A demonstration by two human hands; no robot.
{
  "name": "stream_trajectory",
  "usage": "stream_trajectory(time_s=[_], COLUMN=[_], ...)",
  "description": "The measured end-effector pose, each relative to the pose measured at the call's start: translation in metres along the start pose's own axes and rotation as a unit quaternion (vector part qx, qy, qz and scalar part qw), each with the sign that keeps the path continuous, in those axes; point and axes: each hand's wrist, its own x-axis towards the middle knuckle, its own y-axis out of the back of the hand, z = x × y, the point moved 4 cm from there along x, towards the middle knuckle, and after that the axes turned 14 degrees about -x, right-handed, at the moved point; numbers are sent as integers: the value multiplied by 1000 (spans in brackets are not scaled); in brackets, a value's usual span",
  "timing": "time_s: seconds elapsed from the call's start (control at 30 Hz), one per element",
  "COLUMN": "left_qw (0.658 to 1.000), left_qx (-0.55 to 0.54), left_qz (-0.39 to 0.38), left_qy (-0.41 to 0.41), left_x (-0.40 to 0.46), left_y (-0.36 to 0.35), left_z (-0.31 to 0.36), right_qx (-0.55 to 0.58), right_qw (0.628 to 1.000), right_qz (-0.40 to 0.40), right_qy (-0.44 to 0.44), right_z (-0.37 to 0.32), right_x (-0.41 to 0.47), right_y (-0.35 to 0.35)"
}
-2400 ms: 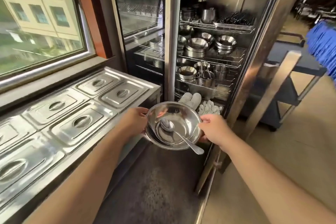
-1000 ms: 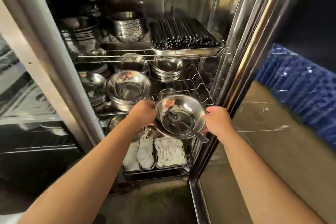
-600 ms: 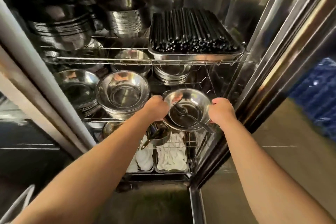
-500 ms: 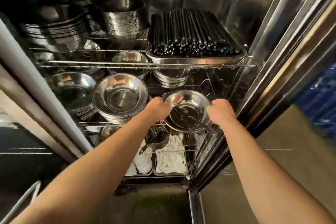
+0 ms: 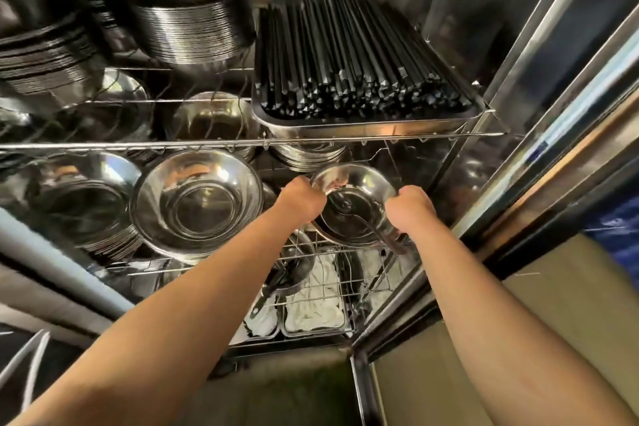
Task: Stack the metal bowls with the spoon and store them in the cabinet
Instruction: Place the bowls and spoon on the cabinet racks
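I hold the stacked metal bowls (image 5: 356, 204) inside the open steel cabinet (image 5: 539, 86), over the right end of the middle wire shelf (image 5: 349, 266). My left hand (image 5: 304, 199) grips the stack's left rim and my right hand (image 5: 409, 209) grips its right rim. A metal spoon (image 5: 377, 230) lies in the top bowl, its handle sticking out over the near rim toward my right hand. Whether the stack rests on the shelf or hangs just above it cannot be told.
A larger stack of steel bowls (image 5: 197, 204) stands just left of my left hand, another (image 5: 83, 204) further left. Above, a tray of black chopsticks (image 5: 359, 79) sits on the upper wire shelf. White cloths (image 5: 318, 308) lie in trays below. The cabinet's right wall is close.
I stepped from the counter up to the cabinet and carried the bowl stack with the spoon forward, deeper onto the right side of the middle shelf. Both hands kept their grip.
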Motion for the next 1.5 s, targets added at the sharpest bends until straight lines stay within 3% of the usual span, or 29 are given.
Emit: stream_trajectory(time_s=[0.47,0.63,0.83,1.0,1.13,1.3,1.5], left_qw=[995,995,984,942,885,859,855], left_qx=[-63,-44,112,307,440,477,483], left_qz=[-50,-36,-57,-52,-37,-12,1], left_qy=[-60,-85,-125,-127,-145,-188,-191], left_x=[-12,-29,-58,-83,-101,-113,-114], left_y=[-2,3,9,19,25,28,26], left_z=[-4,-13,-48,-89,-113,-126,-128], right_qx=[-34,-84,-140,-176,-225,-261,-235], right_qw=[999,995,978,962,951,946,945], right_qz=[10,36,99,79,66,71,71], right_qy=[31,51,120,194,203,180,215], right_z=[-3,-3,-14,-28,-33,-32,-31], right_x=[2,-12,-34,-49,-53,-52,-62], right_y=[6,4,0,-17,-30,-33,-29])
